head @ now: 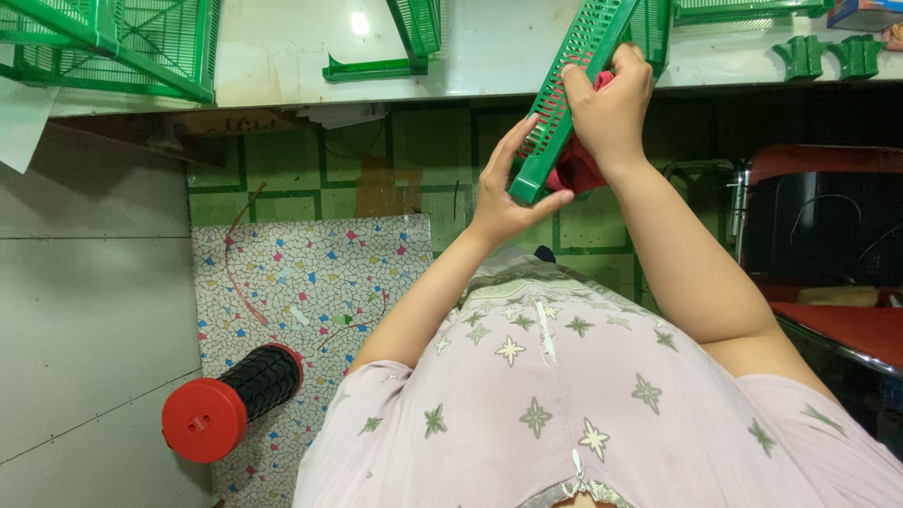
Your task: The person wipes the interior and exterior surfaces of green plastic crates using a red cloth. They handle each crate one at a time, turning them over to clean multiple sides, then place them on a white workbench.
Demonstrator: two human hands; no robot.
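Head view: my left hand [508,193] grips the lower end of a green slatted plastic panel [564,99], held tilted just below the table [282,56] edge. My right hand [611,108] closes on a red cloth [578,169] pressed against the panel. More green rack parts [122,42] lie on the table. Red-capped black roller [230,400] on the floor, well left of the panel.

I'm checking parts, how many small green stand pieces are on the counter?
2: both sit side by side at the counter's far right, one small green stand piece left of the other. More may lie outside the frame.
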